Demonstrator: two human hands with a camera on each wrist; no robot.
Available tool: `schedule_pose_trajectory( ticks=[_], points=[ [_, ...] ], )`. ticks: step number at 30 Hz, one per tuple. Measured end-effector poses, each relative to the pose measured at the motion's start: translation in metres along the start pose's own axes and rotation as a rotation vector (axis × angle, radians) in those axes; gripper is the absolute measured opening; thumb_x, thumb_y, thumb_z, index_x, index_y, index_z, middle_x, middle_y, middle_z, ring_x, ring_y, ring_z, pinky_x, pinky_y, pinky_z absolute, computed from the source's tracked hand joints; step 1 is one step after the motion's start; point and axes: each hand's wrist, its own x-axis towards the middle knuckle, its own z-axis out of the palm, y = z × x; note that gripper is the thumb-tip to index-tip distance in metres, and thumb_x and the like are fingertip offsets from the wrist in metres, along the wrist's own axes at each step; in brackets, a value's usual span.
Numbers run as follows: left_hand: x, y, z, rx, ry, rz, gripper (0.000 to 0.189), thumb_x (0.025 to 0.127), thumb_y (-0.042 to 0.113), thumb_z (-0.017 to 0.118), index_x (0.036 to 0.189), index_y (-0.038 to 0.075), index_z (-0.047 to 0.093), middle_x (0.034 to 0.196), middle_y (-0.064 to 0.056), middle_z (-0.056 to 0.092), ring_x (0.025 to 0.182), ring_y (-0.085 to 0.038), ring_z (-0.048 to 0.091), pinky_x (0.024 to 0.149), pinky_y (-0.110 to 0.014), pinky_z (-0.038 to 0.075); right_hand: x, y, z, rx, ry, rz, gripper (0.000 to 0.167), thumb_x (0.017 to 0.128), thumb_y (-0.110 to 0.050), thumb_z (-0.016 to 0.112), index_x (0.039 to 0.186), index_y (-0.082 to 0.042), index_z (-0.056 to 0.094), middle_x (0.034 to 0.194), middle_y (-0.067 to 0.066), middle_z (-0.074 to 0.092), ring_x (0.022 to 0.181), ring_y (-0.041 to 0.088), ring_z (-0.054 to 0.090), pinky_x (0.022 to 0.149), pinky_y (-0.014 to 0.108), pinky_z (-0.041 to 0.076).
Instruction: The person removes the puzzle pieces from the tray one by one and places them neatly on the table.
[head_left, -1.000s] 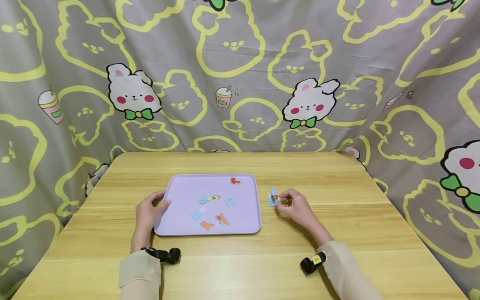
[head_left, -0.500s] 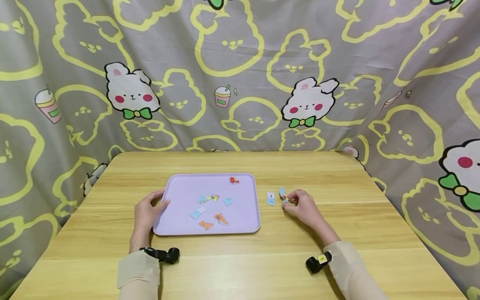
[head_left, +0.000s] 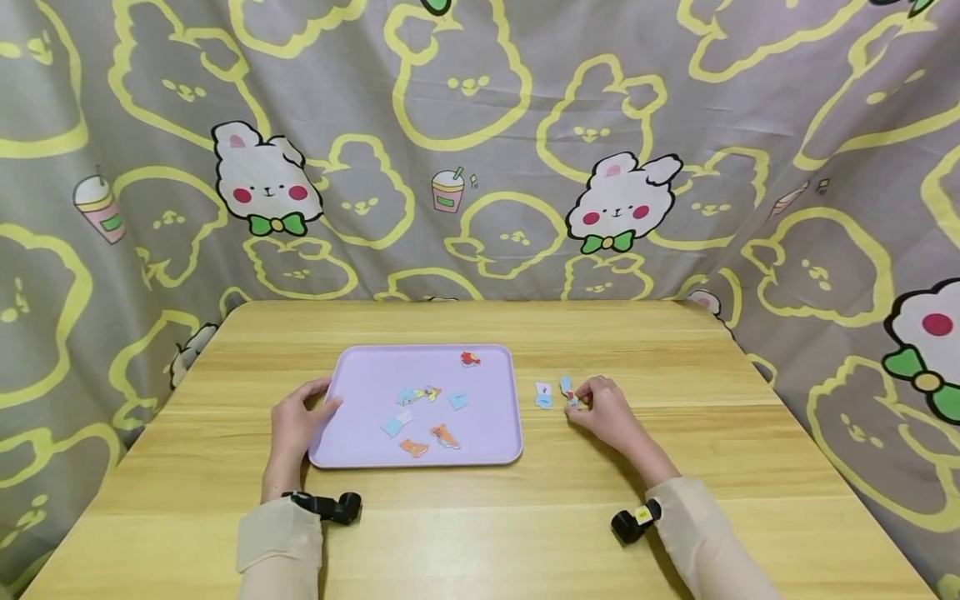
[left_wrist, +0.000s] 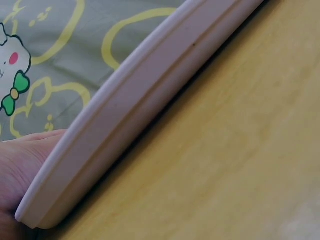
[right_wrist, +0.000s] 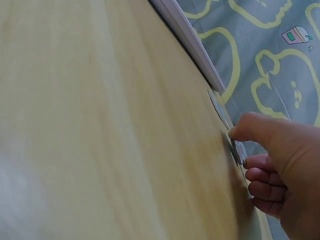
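Note:
My left hand (head_left: 297, 421) holds the left edge of a lilac tray (head_left: 367, 375), thumb over the rim. In the left wrist view the tray's side wall (left_wrist: 125, 110) hides most of that hand. To the right of the tray, my right hand (head_left: 609, 412) pinches a small colourful puzzle piece (head_left: 567, 389) between thumb and fingers, low over the table. The fingers partly cover it, and whether several pieces are stacked there I cannot tell. A white-and-blue puzzle piece (head_left: 543, 396) lies on the table between that hand and the tray.
On the tray lie several pieces: a red one (head_left: 470, 359), blue ones such as the small piece (head_left: 458, 401), and two orange ones, including an orange animal piece (head_left: 444, 436). The wooden table (head_left: 480, 533) meets a patterned curtain (head_left: 495, 275) behind.
My right hand has moved slightly right with the colourful piece, away from the white-and-blue piece, which now lies apart. My left hand stays at the tray's edge.

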Motion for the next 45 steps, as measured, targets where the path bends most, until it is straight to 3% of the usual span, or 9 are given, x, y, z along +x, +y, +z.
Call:
schedule_pose_trajectory(
  ticks=[11, 17, 22, 28, 33, 45],
  points=[
    [0.001, 0.001, -0.001, -0.001, -0.004, -0.002, 0.047, 0.093, 0.021, 0.067, 0.137, 0.006, 0.056, 0.142, -0.02, 0.055, 0.14, -0.039, 0.04, 0.118, -0.053, 0.03, 0.004, -0.002, -0.007, -0.025, -0.081, -0.011, 0.027, 0.081, -0.017, 0.076, 0.091, 0.005, 0.065, 0.085, 0.011, 0.059, 0.078, 0.018, 0.05, 0.068, 0.029, 0.046],
    [0.001, 0.003, -0.002, -0.005, -0.011, -0.007, 0.048, 0.093, 0.021, 0.067, 0.136, 0.005, 0.056, 0.143, -0.02, 0.054, 0.14, -0.04, 0.04, 0.119, -0.052, 0.029, 0.001, -0.002, -0.008, -0.011, -0.058, -0.005, 0.038, 0.081, -0.022, 0.078, 0.101, 0.007, 0.064, 0.088, 0.01, 0.056, 0.079, 0.019, 0.048, 0.069, 0.029, 0.045],
    [0.0, 0.002, -0.002, -0.008, -0.009, -0.008, 0.047, 0.093, 0.021, 0.068, 0.136, 0.005, 0.056, 0.142, -0.02, 0.054, 0.14, -0.04, 0.041, 0.119, -0.052, 0.029, 0.002, -0.007, -0.003, 0.015, -0.037, -0.106, 0.042, 0.081, -0.023, 0.08, 0.109, 0.004, 0.065, 0.093, 0.009, 0.06, 0.084, 0.017, 0.052, 0.073, 0.03, 0.049],
    [0.001, 0.0, 0.0, -0.011, -0.004, -0.004, 0.046, 0.093, 0.021, 0.067, 0.136, 0.006, 0.057, 0.142, -0.02, 0.055, 0.14, -0.04, 0.041, 0.119, -0.053, 0.03, 0.007, -0.022, 0.005, 0.056, -0.065, -0.215, 0.042, 0.08, -0.022, 0.081, 0.112, 0.001, 0.066, 0.095, 0.009, 0.062, 0.086, 0.016, 0.054, 0.075, 0.029, 0.05],
    [0.0, 0.0, -0.001, -0.002, 0.014, 0.019, 0.045, 0.093, 0.02, 0.068, 0.134, 0.005, 0.058, 0.14, -0.021, 0.056, 0.137, -0.04, 0.043, 0.117, -0.053, 0.031, 0.011, -0.037, 0.015, 0.08, -0.094, -0.279, 0.044, 0.08, -0.024, 0.081, 0.114, 0.0, 0.065, 0.1, 0.008, 0.062, 0.093, 0.018, 0.056, 0.083, 0.035, 0.052],
    [0.001, -0.003, -0.001, -0.014, 0.011, 0.042, 0.046, 0.092, 0.019, 0.068, 0.134, 0.004, 0.058, 0.139, -0.021, 0.056, 0.137, -0.041, 0.044, 0.117, -0.052, 0.032, 0.019, -0.076, 0.04, 0.081, -0.277, -0.384, 0.05, 0.081, -0.03, 0.08, 0.12, -0.004, 0.064, 0.115, 0.007, 0.062, 0.107, 0.018, 0.056, 0.098, 0.038, 0.051]
  ],
)
